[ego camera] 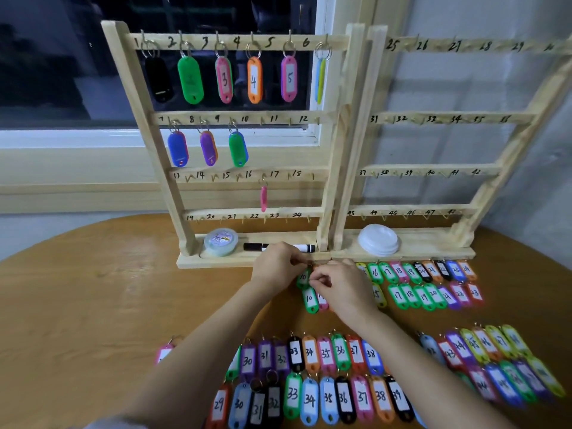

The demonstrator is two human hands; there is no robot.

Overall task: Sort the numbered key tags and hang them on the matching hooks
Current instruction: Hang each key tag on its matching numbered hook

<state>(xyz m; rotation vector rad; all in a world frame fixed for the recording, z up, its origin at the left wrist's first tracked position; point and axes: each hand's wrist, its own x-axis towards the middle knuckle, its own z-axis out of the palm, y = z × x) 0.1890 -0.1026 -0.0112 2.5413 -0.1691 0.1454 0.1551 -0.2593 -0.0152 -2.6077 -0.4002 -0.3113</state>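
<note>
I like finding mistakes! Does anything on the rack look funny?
One pink tag hangs alone by hook 16, while hooks 10 to 15 are bare. It is edge-on, so its number is unreadable.

A room: wooden table point(93, 289) beside a dark window point(62, 57).

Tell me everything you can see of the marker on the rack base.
The marker lies flat along the left rack's wooden base, between the round tub and the upright post. Black barrel at left, white stretch, black end at right; plastic by its look. The left hand, in front, hides its middle.
</note>
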